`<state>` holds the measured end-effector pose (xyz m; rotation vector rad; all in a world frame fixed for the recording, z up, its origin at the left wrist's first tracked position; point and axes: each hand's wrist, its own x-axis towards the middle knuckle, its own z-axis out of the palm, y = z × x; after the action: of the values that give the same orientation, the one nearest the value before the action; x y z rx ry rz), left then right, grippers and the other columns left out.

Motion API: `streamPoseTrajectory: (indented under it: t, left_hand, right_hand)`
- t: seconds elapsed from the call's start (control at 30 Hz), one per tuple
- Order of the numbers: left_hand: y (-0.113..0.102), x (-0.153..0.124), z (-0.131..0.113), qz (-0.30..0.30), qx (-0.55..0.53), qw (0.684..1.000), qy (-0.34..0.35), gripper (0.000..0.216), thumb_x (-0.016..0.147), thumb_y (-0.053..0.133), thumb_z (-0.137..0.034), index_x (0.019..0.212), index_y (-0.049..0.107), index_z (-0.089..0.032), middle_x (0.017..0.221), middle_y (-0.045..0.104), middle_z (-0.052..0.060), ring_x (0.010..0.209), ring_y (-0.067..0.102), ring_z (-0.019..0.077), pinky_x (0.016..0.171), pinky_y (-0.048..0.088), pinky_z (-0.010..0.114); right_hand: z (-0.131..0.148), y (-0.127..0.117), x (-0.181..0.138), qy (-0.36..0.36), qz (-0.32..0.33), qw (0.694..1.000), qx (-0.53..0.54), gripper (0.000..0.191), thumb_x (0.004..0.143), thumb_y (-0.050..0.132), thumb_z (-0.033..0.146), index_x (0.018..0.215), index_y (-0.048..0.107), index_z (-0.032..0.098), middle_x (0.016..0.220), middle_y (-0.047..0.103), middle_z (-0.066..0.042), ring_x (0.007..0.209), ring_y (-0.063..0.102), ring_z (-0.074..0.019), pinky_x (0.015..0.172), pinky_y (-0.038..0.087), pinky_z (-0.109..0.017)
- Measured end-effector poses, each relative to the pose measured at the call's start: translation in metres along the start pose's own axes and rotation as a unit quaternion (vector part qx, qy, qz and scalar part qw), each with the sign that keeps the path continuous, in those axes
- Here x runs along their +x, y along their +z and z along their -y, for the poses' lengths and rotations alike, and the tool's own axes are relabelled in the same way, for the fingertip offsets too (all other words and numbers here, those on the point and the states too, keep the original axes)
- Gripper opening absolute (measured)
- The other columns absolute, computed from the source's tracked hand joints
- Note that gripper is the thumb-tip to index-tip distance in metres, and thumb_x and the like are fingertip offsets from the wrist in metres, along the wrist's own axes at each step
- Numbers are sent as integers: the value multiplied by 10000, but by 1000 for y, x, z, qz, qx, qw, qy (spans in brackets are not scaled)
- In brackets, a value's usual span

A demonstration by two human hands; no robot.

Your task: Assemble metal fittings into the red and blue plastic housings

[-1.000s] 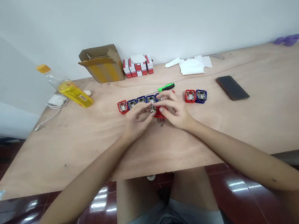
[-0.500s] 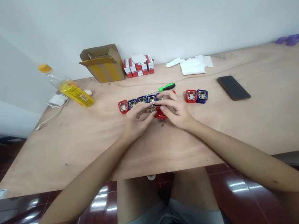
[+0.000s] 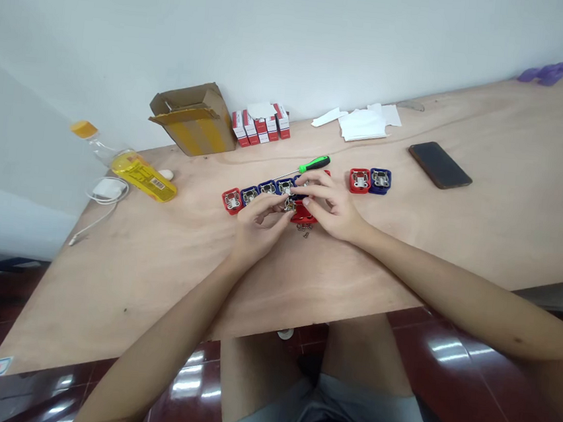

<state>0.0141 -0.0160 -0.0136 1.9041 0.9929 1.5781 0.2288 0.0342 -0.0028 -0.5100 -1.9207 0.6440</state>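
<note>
Both hands meet at the middle of the plywood table [image 3: 407,249]. My left hand [image 3: 260,224] pinches a small metal latch piece [image 3: 289,204] between thumb and fingers. My right hand [image 3: 334,208] grips a red plastic block [image 3: 302,214] that rests on the table, fingertips pressed on its top. A few small screws [image 3: 304,229] lie just in front of the block. Behind the hands runs a row of red and blue blocks with metal latches [image 3: 253,196]. A green-handled screwdriver [image 3: 308,166] lies right behind my right hand.
A red and blue block pair [image 3: 369,180] sits to the right, a dark phone [image 3: 440,165] farther right. At the back stand a cardboard box [image 3: 194,118], small red-and-white boxes [image 3: 260,125] and white papers [image 3: 364,123]. A yellow bottle [image 3: 136,171] and white charger cable [image 3: 98,201] lie left.
Hardly anything moved. Both hands stay on the red block and latch piece, with only slight finger shifts.
</note>
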Motion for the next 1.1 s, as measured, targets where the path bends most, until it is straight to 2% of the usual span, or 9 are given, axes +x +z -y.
streamPoseTrajectory:
  t: [0.13,0.23,0.37,0.47,0.63,0.77,0.87,1.0,1.1]
  left_hand:
    - [0,0,0,-6,-6,1000,14,357,922,842,-229,1274,800,-274,1121,771,77,991,714,171,866,662,344]
    - [1,0,0,-10,-7,1000,18,356,922,843,-229,1272,803,-276,1125,772,77,996,717,172,864,666,346]
    - [1,1,0,-10,-2,1000,14,344,930,839,-254,1271,804,-276,1123,771,77,993,720,173,864,670,347]
    - [1,1,1,-10,-3,1000,12,349,927,843,-258,1274,804,-271,1110,769,75,971,714,165,865,665,344]
    - [1,1,-1,-15,-6,1000,1,342,925,844,-282,1265,807,-259,1086,760,74,939,703,157,864,667,344]
    - [1,1,-2,-13,-4,1000,-3,341,925,842,-285,1264,807,-259,1089,763,75,940,706,159,869,667,345]
    - [1,1,0,-9,1,1000,3,345,927,838,-276,1271,804,-263,1109,770,80,956,711,166,869,663,351]
    - [0,1,1,0,13,1000,16,348,931,831,-262,1278,801,-262,1120,775,87,980,716,179,872,656,361]
    - [0,1,0,15,17,999,33,353,932,825,-236,1283,797,-261,1127,777,89,974,715,177,870,652,360]
  right_hand:
    - [1,-2,0,-6,16,1000,2,283,1059,577,187,1184,806,297,1330,665,-94,1081,671,-236,1040,602,-541]
    - [1,-3,0,-3,6,1000,-7,287,1056,584,185,1219,796,288,1342,651,-104,1118,655,-245,1051,592,-537]
    - [1,-3,-1,-5,10,1000,-5,277,1063,577,192,1183,807,287,1337,653,-101,1065,659,-229,1029,599,-525]
    - [0,-2,-1,7,-7,1000,-3,287,1060,583,201,1224,798,296,1331,654,-104,1173,650,-259,1078,576,-551]
    - [-2,-2,-2,4,4,1000,7,287,1059,575,204,1165,819,312,1333,651,-94,1047,658,-239,1024,600,-548]
    - [-1,-2,-2,14,0,1000,4,288,1060,583,229,1225,804,312,1337,654,-98,1087,655,-251,1052,590,-567]
    - [0,0,-2,7,1,1000,9,260,1068,583,253,1170,817,304,1318,665,-101,1077,663,-250,1043,595,-560]
    - [0,4,-1,16,-32,999,-8,187,1048,653,304,1151,806,272,1235,680,-107,1210,655,-280,1101,570,-560]
    - [0,6,-1,8,-28,999,-24,111,1011,720,317,1019,803,244,1193,686,-97,1082,684,-254,1027,600,-532]
